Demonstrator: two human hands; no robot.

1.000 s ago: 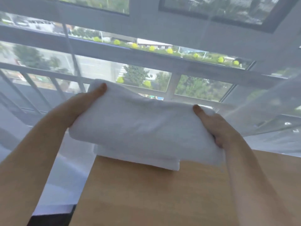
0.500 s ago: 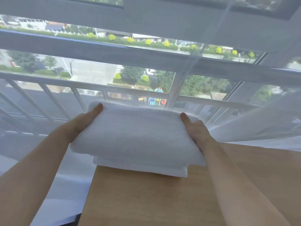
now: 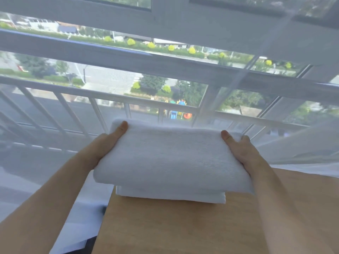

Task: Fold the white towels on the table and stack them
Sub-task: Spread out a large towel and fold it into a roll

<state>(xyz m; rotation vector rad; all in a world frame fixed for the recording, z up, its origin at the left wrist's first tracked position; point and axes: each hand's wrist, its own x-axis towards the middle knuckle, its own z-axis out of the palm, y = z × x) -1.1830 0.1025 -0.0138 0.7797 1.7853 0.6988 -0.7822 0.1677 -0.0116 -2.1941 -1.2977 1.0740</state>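
White folded towel (image 3: 172,158) lies thick atop another (image 3: 170,196).

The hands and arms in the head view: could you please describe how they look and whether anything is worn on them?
Both arms are bare as far as the frame shows: no sleeves, no gloves. The left hand and right hand show no rings, and no watch or band is visible at either wrist. The visible nails are short and unpainted. Most fingers are hidden from view.
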